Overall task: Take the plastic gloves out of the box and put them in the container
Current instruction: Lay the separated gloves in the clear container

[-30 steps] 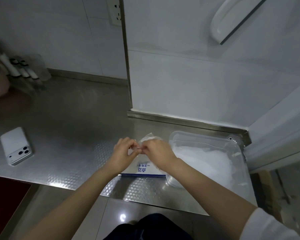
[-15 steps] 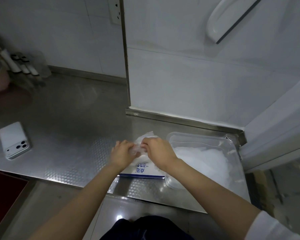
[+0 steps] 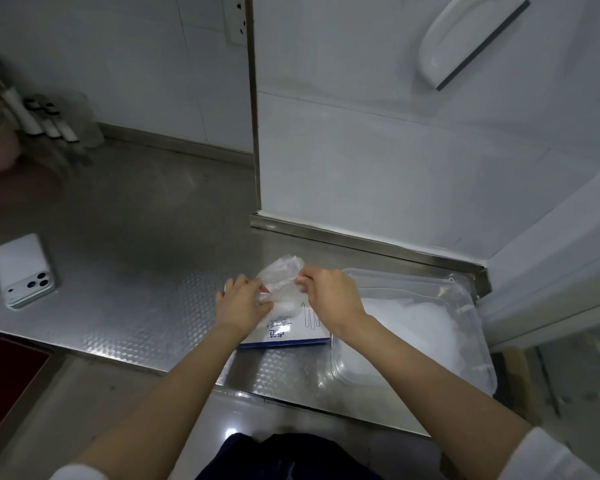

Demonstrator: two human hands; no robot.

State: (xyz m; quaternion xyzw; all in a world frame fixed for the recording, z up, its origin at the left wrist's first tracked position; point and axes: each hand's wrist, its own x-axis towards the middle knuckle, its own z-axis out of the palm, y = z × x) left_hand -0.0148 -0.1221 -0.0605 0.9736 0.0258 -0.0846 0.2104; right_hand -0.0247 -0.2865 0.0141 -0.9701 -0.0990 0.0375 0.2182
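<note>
Since a second ago, more of the plastic gloves (image 3: pixel 280 284) has come up out of the box (image 3: pixel 284 336). Our two hands were pinched close together then and are now a little apart, with the clear, crumpled wad stretched between them. The wad sits just above the far end of the box, its lower part still touching the box top.

Our left hand (image 3: pixel 243 304) is over the left side of the box, fingers curled round the lower left of the wad. Our right hand (image 3: pixel 329 299) is over the right side of the box. It pinches the wad's upper right edge between thumb and fingertips, while the other fingers are bent loosely. Neither hand is open.

The box is white with a blue near edge and lies flat on the steel counter (image 3: pixel 136 237), largely hidden under our hands and wrists. Just right of the box, with its rim against the box's side, lies the clear container (image 3: pixel 465 292) — a shallow tray holding a white heap of gloves (image 3: pixel 413 327).

Well to the left of the box a white phone (image 3: pixel 23 270) lies face down on the counter. Farther off, behind and left of the box, some white-handled utensils (image 3: pixel 32 116) lean near the wall — too blurred for us to name them. High on the wall beyond the box we see a wall socket (image 3: pixel 234 19), and up to its right a white handled tool (image 3: pixel 465 39) hangs on the panel.
</note>
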